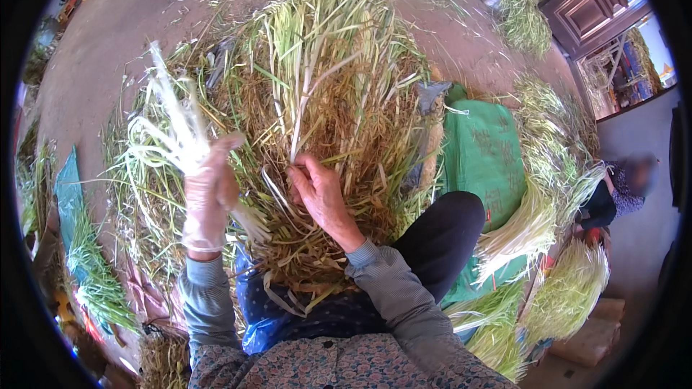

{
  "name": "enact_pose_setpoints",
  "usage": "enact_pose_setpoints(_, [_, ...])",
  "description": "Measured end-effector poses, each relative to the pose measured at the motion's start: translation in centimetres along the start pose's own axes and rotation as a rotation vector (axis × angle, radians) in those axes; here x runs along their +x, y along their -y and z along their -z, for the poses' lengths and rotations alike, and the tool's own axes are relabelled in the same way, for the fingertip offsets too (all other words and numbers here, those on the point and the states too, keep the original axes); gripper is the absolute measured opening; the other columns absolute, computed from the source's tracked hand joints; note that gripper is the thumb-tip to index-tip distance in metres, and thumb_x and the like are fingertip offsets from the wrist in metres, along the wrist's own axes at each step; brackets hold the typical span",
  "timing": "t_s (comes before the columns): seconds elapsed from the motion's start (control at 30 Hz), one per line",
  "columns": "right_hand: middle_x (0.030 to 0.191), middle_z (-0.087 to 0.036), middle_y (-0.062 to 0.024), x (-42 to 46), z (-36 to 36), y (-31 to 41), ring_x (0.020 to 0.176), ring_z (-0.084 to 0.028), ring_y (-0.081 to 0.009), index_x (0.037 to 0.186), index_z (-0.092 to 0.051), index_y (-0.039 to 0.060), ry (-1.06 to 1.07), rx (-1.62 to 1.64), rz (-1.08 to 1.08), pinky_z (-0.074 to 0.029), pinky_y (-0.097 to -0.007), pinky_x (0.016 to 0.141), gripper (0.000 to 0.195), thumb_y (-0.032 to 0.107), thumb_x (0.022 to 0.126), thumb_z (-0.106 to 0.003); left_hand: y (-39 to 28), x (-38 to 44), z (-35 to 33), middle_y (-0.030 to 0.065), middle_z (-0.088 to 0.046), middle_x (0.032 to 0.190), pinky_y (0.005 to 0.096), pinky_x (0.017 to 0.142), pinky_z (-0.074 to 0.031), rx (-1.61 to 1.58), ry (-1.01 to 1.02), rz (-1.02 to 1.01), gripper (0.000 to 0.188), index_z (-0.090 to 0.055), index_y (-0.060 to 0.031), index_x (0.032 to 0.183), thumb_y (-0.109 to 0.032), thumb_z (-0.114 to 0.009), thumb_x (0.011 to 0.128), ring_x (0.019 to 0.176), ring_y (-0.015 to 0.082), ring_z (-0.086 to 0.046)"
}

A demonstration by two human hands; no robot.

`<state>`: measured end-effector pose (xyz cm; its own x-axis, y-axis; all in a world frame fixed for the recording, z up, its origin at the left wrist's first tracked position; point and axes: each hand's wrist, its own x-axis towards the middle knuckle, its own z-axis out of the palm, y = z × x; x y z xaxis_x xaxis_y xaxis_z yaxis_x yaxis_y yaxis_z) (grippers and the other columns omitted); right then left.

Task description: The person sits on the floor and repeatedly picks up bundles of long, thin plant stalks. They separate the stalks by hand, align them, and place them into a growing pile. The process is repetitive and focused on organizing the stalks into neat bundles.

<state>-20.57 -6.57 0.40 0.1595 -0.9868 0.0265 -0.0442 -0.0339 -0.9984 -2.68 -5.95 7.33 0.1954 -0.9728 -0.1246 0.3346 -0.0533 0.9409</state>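
My left hand (pixel 208 186), in a clear plastic glove, grips a bundle of pale, chive-like stalks (pixel 173 129). The bundle's upper end is motion-blurred. To its right, my bare right hand (pixel 319 192) pinches the white lower end of a long stalk (pixel 297 124) between thumb and forefinger. That stalk's green leaves lie among others at the far side of a large heap of stalks (pixel 346 21). Brown, withered leaves (pixel 303 259) cover the heap's near part and reach onto the dark blue dotted cloth (pixel 319 316) over my lap.
A green woven sack (pixel 484 146) lies right of my knee. Beside it spreads a row of pale stalks (pixel 519 227). A person (pixel 621 189) sits at the far right near more stalks (pixel 573 281). A teal sheet (pixel 68 183) and green stalks (pixel 100 275) lie at left. A panelled door (pixel 594 5) stands upper right.
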Motion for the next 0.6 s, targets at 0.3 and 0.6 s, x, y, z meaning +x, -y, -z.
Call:
enact_pose_setpoints(0.3, [0.064, -0.061, -0.0127, -0.1, 0.6, 0.9, 0.049, -0.060, -0.0203, 0.096, -0.060, 0.0032, 0.018, -0.530, 0.253, -0.045, -0.0319, 0.045, 0.013, 0.012, 0.087, -0.063, 2.9, 3.1, -3.3, -0.0052, -0.048, 0.049, 0.0198, 0.035, -0.030, 0.069, 0.238, 0.296, 0.029, -0.067, -0.0016, 0.103, -0.026, -0.066, 0.086, 0.036, 0.0048, -0.036])
enact_pose_setpoints(0.6, [0.071, -0.062, -0.0107, -10.7, 6.9, 2.2, 0.061, -0.063, -0.0283, 0.091, -0.061, 0.0058, 0.319, -0.761, 0.051, -0.048, -0.0354, 0.055, 0.014, 0.020, 0.088, -0.060, 1.5, 5.1, 0.9, -0.0077, -0.040, 0.044, 0.0197, 0.034, -0.029, -0.423, 0.077, 0.191, 0.017, -0.057, -0.0018, 0.101, -0.017, -0.055, 0.093, 0.034, 0.0027, -0.034])
